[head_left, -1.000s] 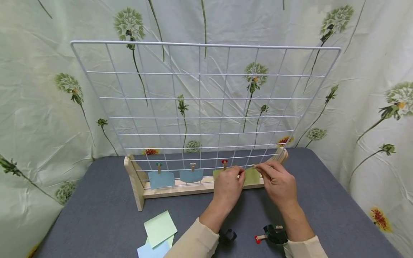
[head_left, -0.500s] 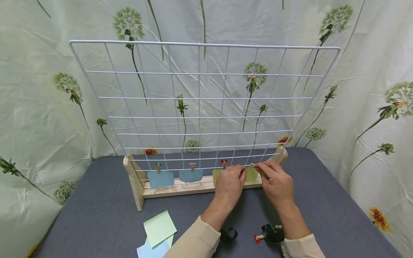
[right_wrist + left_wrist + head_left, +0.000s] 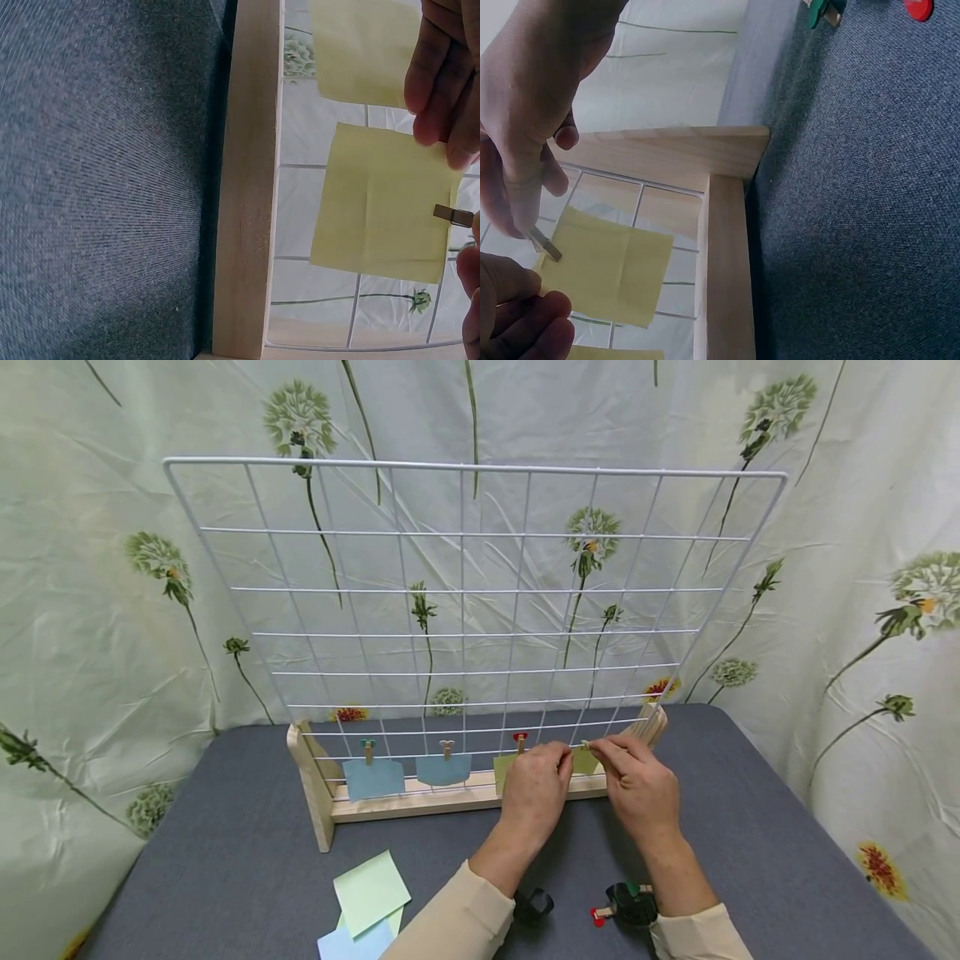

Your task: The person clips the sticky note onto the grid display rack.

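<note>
A yellow-green sticky note (image 3: pixel 382 202) lies against the white wire grid (image 3: pixel 487 634), low on its right side. My left hand (image 3: pixel 534 789) pinches the note's upper left corner; in the left wrist view those fingers (image 3: pixel 536 322) show at the lower left. My right hand (image 3: pixel 643 789) pinches a small wooden clothespin (image 3: pixel 547 246), whose tip is over the note's upper edge. Seen from the right wrist, the clothespin (image 3: pixel 452 216) points down onto the paper. Just left hangs another yellow-green note (image 3: pixel 504 772) under a red-topped clothespin (image 3: pixel 521 742), partly covered by my left hand.
Two blue notes (image 3: pixel 372 778) hang from clothespins further left. The grid stands in a wooden base (image 3: pixel 420 806). Loose green and blue notes (image 3: pixel 372 893) lie at the front. Red and green clothespins (image 3: pixel 602 914) and black bands (image 3: pixel 532 907) lie near my wrists.
Both hands stay at the same note. My right hand has shifted slightly left, bringing the clothespin closer to my left fingers.
</note>
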Available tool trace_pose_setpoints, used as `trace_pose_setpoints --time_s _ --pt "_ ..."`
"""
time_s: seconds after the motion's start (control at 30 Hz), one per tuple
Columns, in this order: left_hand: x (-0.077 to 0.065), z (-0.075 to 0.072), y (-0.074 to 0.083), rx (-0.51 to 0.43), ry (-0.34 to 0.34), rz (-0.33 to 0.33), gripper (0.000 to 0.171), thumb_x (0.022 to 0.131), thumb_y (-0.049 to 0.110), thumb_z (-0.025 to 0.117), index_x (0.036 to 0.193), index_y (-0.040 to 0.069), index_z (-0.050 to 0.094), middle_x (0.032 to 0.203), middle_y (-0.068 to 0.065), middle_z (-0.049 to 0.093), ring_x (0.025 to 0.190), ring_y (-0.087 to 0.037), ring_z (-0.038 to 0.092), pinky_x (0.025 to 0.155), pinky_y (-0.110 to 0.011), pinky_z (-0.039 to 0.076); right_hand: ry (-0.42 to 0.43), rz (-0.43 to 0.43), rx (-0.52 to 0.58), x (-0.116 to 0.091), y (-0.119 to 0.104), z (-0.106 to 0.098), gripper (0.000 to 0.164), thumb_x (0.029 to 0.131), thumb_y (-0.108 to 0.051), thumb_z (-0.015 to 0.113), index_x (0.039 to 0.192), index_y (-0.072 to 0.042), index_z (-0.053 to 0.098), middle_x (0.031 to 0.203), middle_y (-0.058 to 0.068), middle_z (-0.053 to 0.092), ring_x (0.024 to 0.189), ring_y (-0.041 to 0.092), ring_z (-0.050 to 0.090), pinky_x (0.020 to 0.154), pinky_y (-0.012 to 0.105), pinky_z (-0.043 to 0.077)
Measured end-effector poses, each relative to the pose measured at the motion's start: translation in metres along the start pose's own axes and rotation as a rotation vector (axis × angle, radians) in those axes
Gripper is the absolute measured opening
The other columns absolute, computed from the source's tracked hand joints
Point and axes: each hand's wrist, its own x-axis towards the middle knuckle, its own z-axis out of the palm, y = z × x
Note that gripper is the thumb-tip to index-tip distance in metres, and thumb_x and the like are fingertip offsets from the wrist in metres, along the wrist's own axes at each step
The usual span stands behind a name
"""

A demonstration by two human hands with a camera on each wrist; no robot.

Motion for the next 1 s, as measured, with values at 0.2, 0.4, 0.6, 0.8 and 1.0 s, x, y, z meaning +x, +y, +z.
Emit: trace_pose_setpoints --time_s 0.2,0.4,0.6,0.8,1.0 --pt "0.0 0.001 -0.001 -0.016 0.007 -0.011 0.005 0.09 0.018 0.08 0.088 0.014 0.078 0.079 0.001 0.078 0.069 -0.011 0.074 0.06 -0.023 0.056 0.005 -0.007 -0.001 0.0 -0.001 0.001 0.014 0.082 -0.007 0.083 0.096 -0.007 0.081 0.088 0.008 0.072 0.076 0.025 0.073 0.061 0.042 0.057" --pt "-0.002 0.002 -0.002 -0.042 0.02 -0.029 0.004 0.09 0.016 0.079 0.087 0.014 0.077 0.076 0.001 0.077 0.065 -0.011 0.073 0.057 -0.024 0.055 -0.015 0.012 -0.015 -0.001 0.0 0.002 0.018 0.082 -0.008 0.083 0.099 -0.007 0.08 0.091 0.009 0.073 0.079 0.027 0.073 0.062 0.044 0.058" --pt "-0.006 -0.001 -0.007 -0.059 0.038 -0.041 0.004 0.087 0.015 0.079 0.086 0.014 0.076 0.073 0.0 0.076 0.062 -0.012 0.071 0.055 -0.025 0.054 -0.044 0.048 -0.019 0.002 -0.001 0.0 0.025 0.081 -0.004 0.083 0.106 -0.006 0.079 0.099 0.012 0.074 0.086 0.03 0.074 0.065 0.045 0.059" --pt "-0.009 -0.006 -0.012 -0.081 0.028 -0.046 0.007 0.088 0.014 0.078 0.083 0.014 0.074 0.071 0.001 0.074 0.061 -0.01 0.07 0.055 -0.022 0.053 -0.037 0.071 -0.003 0.003 -0.002 -0.004 0.028 0.081 0.001 0.081 0.108 -0.006 0.078 0.101 0.013 0.074 0.088 0.029 0.073 0.066 0.043 0.058" --pt "-0.012 -0.01 -0.015 -0.099 0.035 -0.041 0.009 0.087 0.012 0.078 0.081 0.014 0.073 0.071 0.002 0.074 0.061 -0.01 0.07 0.056 -0.023 0.053 -0.036 0.068 0.005 0.003 -0.004 -0.006 0.026 0.081 0.002 0.08 0.106 -0.005 0.078 0.099 0.012 0.073 0.082 0.026 0.072 0.063 0.041 0.057"
